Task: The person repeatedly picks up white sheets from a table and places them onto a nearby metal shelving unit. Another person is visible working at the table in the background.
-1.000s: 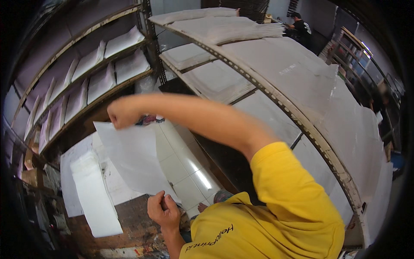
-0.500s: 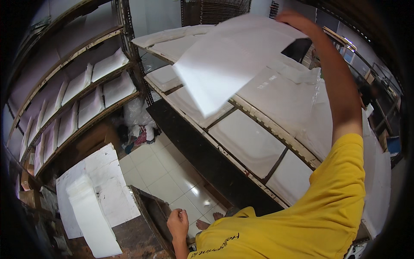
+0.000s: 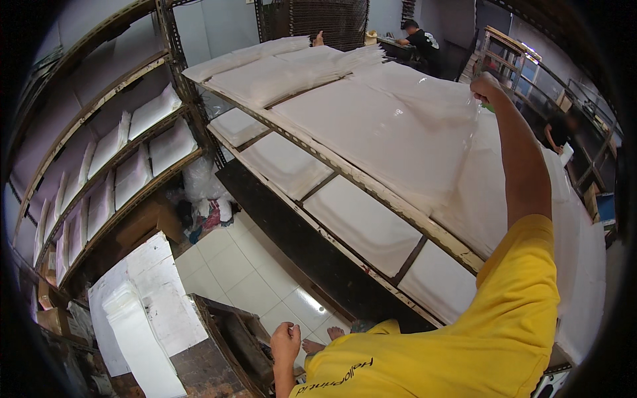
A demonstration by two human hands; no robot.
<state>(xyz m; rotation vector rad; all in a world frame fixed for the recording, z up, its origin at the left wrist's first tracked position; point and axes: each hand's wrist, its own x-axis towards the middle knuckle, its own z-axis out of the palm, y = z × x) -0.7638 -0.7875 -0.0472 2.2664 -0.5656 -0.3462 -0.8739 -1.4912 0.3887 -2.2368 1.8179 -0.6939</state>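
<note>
My right hand (image 3: 488,89) reaches far out over the upper shelf, its fingers bent down and closed at the corner of a clear plastic sheet (image 3: 474,123). That film lies over a broad stack of white sheets (image 3: 391,123). Something small and green (image 3: 488,105) shows just under the hand. Low in the middle, my left hand (image 3: 285,341) is held in front of my body, its fingers curled together with nothing visible in them. To its left, a narrow pile of white paper (image 3: 142,338) rests on a larger stained white sheet (image 3: 169,292) on a brown table (image 3: 206,368).
More white stacks (image 3: 361,219) fill the lower shelf tier, above a dark ledge (image 3: 292,245). A metal rack (image 3: 136,142) with paper-filled compartments stands at left. Clear plastic and cloth (image 3: 209,212) lie beside it on the tiled floor. One person (image 3: 423,43) sits at the far back; another (image 3: 559,131) is at right.
The large white sheet that my right hand held raised is no longer in the air. My right hand has come down to the plastic's corner. The left hand stays curled, nearly still.
</note>
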